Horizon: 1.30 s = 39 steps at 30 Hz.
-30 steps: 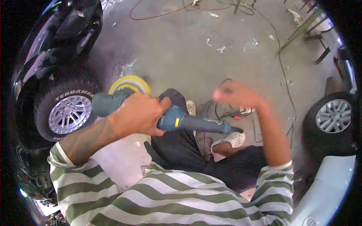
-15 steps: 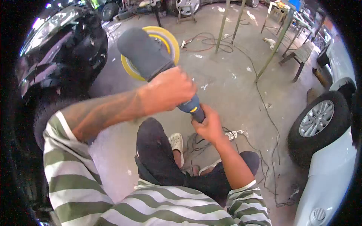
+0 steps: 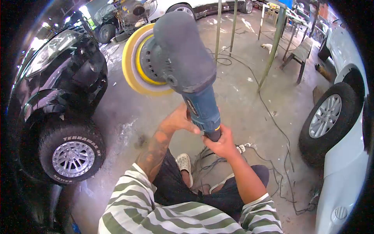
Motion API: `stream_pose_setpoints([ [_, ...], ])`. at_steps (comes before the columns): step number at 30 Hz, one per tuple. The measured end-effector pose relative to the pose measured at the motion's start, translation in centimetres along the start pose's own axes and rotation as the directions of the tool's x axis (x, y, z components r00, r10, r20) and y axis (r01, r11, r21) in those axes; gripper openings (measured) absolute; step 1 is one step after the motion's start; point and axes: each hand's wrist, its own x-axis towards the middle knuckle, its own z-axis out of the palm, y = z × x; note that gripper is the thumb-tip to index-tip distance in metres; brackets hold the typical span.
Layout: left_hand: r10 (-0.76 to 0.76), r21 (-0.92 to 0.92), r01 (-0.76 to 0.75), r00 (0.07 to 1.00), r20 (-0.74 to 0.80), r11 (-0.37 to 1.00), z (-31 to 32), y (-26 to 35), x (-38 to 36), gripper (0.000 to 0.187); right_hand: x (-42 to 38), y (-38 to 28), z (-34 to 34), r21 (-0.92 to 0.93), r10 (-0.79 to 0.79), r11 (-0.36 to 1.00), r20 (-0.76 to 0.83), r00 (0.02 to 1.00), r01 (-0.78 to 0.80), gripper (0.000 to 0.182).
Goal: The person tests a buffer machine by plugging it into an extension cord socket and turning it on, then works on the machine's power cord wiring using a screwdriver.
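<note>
A blue and black car polisher (image 3: pixel 204 107) is held up in front of me, its dark head at the top. On the head's left side sits a round yellow foam pad (image 3: pixel 130 64), tilted and facing left. My left hand (image 3: pixel 181 119) is wrapped round the blue body from the left, with its fingers partly hidden behind it. At the rear end, my right hand (image 3: pixel 222 140) grips the tool near its black cord end. The pad touches nothing.
A black car (image 3: pixel 58 78) stands at the left, its wheel (image 3: pixel 73 159) near me. At the right is a white car (image 3: pixel 344 167) with another wheel (image 3: pixel 325 116). Cords (image 3: pixel 269 107) and a power strip (image 3: pixel 242 148) lie on the floor. Metal legs (image 3: pixel 272 50) and a bench (image 3: pixel 302 56) stand ahead.
My left hand has moved down from near the head to the blue body. The polisher has come closer and turned, so its pad now faces left. The view has shifted slightly.
</note>
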Motion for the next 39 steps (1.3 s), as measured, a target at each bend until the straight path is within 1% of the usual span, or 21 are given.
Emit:
stream_pose_setpoints([
  [1,-0.053,-0.031,0.055,0.996,0.069,0.998,0.1,0.0,0.2,0.107,0.0,0.3,-0.1,0.028,-0.01,1.0,0.032,0.999,0.009,0.025],
  [5,-0.035,-0.072,0.041,0.996,0.082,0.997,-0.1,-1.3,-0.6,0.102,-0.2,0.5,0.2,0.065,-0.028,0.998,0.05,0.998,0.024,0.026],
  [7,0.064,-0.394,-0.041,0.997,0.044,0.918,0.7,-0.8,-0.5,0.093,-0.3,1.8,0.5,-0.037,-0.012,0.999,0.065,0.998,0.014,0.028],
  [8,0.06,-0.397,-0.039,0.997,0.041,0.917,0.9,-0.8,-0.8,0.093,-0.5,2.2,0.9,-0.036,-0.006,0.999,0.068,0.998,0.009,0.028],
  [10,0.006,-0.236,-0.052,0.981,-0.192,0.97,1.3,-0.8,-1.1,0.089,-0.6,3.0,1.4,-0.016,0.04,0.999,0.064,0.997,-0.039,0.027],
  [11,0.002,-0.238,-0.048,0.981,-0.192,0.97,0.9,-1.3,-1.3,0.089,-0.5,3.6,1.7,-0.014,0.044,0.999,0.064,0.997,-0.043,0.027],
  [13,0.018,-0.216,-0.041,0.994,-0.108,0.976,-0.5,-2.9,-2.0,0.084,-0.5,4.4,2.4,0.11,0.021,0.993,0.136,0.99,-0.037,0.032],
  [14,0.01,-0.223,-0.035,0.994,-0.111,0.974,-1.0,-3.4,-2.5,0.084,-0.8,4.2,2.6,0.111,0.031,0.993,0.138,0.99,-0.047,0.032],
  [16,-0.164,-0.213,0.142,0.983,-0.088,0.967,-1.9,-3.6,-2.7,0.078,-0.7,3.0,2.9,0.161,0.137,0.974,0.15,0.979,-0.161,0.031],
  [17,-0.169,-0.218,0.148,0.982,-0.082,0.965,-2.0,-3.9,-2.4,0.078,-0.7,3.2,2.9,0.161,0.144,0.973,0.145,0.979,-0.167,0.031],
  [19,-0.131,-0.224,0.094,0.979,-0.157,0.97,-1.6,-4.6,-2.2,0.074,-0.8,3.8,3.1,0.222,0.19,0.951,0.137,0.972,-0.217,0.031],
  [20,-0.134,-0.23,0.096,0.978,-0.159,0.969,-1.4,-4.8,-2.1,0.074,-0.8,4.2,3.0,0.22,0.196,0.95,0.138,0.971,-0.223,0.031],
  [22,-0.128,-0.271,0.072,0.973,-0.193,0.96,-1.0,-4.8,-1.7,0.066,-0.7,4.5,2.6,0.125,0.212,0.966,0.117,0.97,-0.226,0.037],
  [23,-0.13,-0.272,0.077,0.974,-0.185,0.959,-0.9,-5.0,-1.6,0.066,-0.7,4.4,2.4,0.126,0.215,0.966,0.109,0.971,-0.228,0.037],
  [25,-0.157,-0.285,0.091,0.963,-0.218,0.954,-0.6,-5.4,-1.6,0.066,-0.6,3.4,2.1,-0.022,0.297,0.955,0.094,0.95,-0.296,0.047],
  [26,-0.159,-0.286,0.093,0.963,-0.218,0.954,-0.6,-5.5,-1.7,0.066,-0.5,3.5,2.1,-0.021,0.299,0.954,0.094,0.95,-0.298,0.047],
  [28,-0.178,-0.299,0.108,0.959,-0.218,0.948,-0.5,-5.3,-1.7,0.065,-0.3,4.0,1.8,-0.048,0.358,0.934,0.164,0.919,-0.355,0.053],
  [31,-0.19,-0.303,0.126,0.963,-0.19,0.945,-0.6,-5.2,-1.8,0.064,-0.3,3.7,1.4,0.022,0.398,0.911,0.218,0.891,-0.412,0.053],
  [34,-0.21,-0.3,0.149,0.96,-0.182,0.942,-0.6,-5.2,-1.9,0.064,-0.3,3.3,1.1,0.023,0.415,0.901,0.244,0.877,-0.433,0.052],
  [38,-0.235,-0.289,0.179,0.956,-0.174,0.941,-0.5,-5.4,-2.0,0.063,-0.9,3.9,1.4,-0.037,0.414,0.908,0.221,0.883,-0.417,0.051],
  [39,-0.261,-0.272,0.207,0.949,-0.179,0.94,-0.4,-5.2,-2.0,0.063,-1.0,4.4,1.9,-0.036,0.393,0.918,0.211,0.895,-0.395,0.047],
])
